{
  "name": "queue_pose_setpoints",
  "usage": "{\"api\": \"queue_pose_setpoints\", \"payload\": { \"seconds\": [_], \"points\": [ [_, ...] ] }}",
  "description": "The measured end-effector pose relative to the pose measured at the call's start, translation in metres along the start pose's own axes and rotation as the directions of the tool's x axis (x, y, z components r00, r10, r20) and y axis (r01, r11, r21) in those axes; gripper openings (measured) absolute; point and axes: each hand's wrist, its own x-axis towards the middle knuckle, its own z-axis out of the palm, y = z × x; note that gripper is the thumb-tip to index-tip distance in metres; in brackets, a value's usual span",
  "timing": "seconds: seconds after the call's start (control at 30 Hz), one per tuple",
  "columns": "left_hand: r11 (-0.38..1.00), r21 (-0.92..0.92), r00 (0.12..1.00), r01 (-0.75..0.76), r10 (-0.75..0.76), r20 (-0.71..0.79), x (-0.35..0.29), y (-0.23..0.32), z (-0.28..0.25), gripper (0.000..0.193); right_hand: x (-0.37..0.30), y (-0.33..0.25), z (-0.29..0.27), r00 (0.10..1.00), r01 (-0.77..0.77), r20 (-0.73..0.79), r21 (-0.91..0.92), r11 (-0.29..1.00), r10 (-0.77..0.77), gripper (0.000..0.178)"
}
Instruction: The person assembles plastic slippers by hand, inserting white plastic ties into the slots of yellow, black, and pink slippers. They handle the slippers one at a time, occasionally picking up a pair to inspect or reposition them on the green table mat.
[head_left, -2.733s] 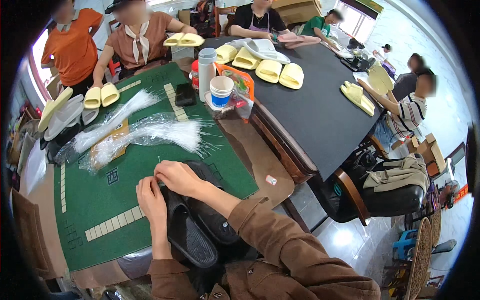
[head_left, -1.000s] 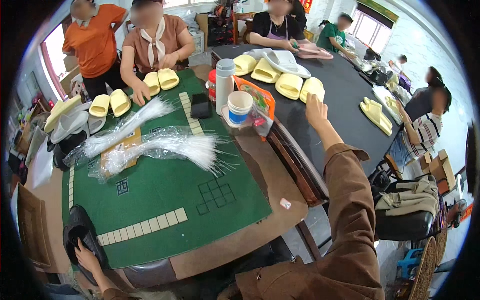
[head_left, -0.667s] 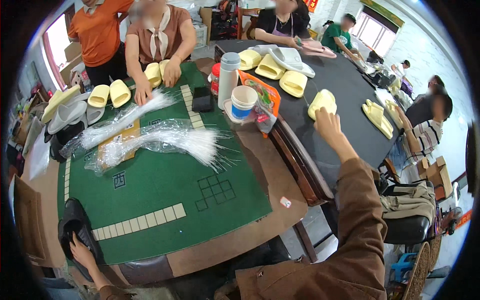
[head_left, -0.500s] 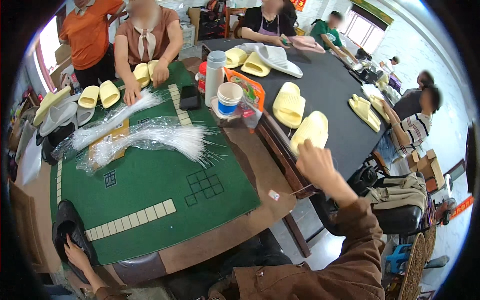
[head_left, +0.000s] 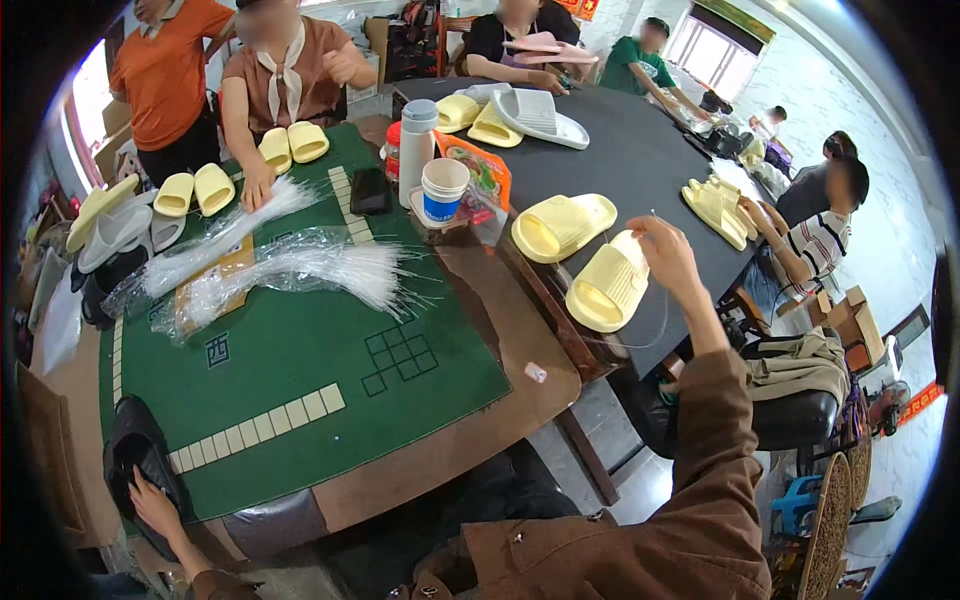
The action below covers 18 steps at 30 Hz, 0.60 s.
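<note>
Two pale yellow slippers lie side by side at the near corner of the dark table: a nearer slipper (head_left: 608, 285) and a farther slipper (head_left: 562, 225). By the nearer one's toe, my right hand (head_left: 668, 255) is closed in a pinch on a thin plastic strand (head_left: 667, 325). The strand loops beside the slipper; where its ends fasten is hard to see. At the lower left, my left hand (head_left: 155, 512) has its fingers inside the opening of a black shoe (head_left: 138, 440), gripping it at the green mat's edge.
Bundles of white plastic strands (head_left: 330, 262) in clear wrap lie on the green mat (head_left: 290, 350). A cup (head_left: 443, 190), a grey bottle (head_left: 417, 150) and a phone (head_left: 371, 190) stand or lie between the tables. More slippers (head_left: 540, 118) sit farther back. Several people work around the tables.
The two yellow slippers have turned, their openings now toward the left. My right hand has moved up and right with the strand. Across the table, a person's hand has risen; pink slippers were lifted.
</note>
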Motion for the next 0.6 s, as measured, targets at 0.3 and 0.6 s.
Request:
{"api": "queue_pose_setpoints", "payload": {
  "seconds": [0.3, 0.6],
  "points": [
    [0.977, -0.175, 0.992, -0.125, 0.118, -0.053, -0.001, 0.022, -0.028, 0.042, 0.062, 0.042, 0.042, 0.840, -0.053, 0.542, 0.044, 0.998, 0.021, 0.071],
    [0.887, -0.421, 0.979, -0.187, 0.135, -0.152, -0.079, 0.100, -0.152, 0.038, -0.015, -0.041, 0.025, 0.928, -0.083, 0.369, 0.354, 0.932, -0.057, 0.035]
  ]
}}
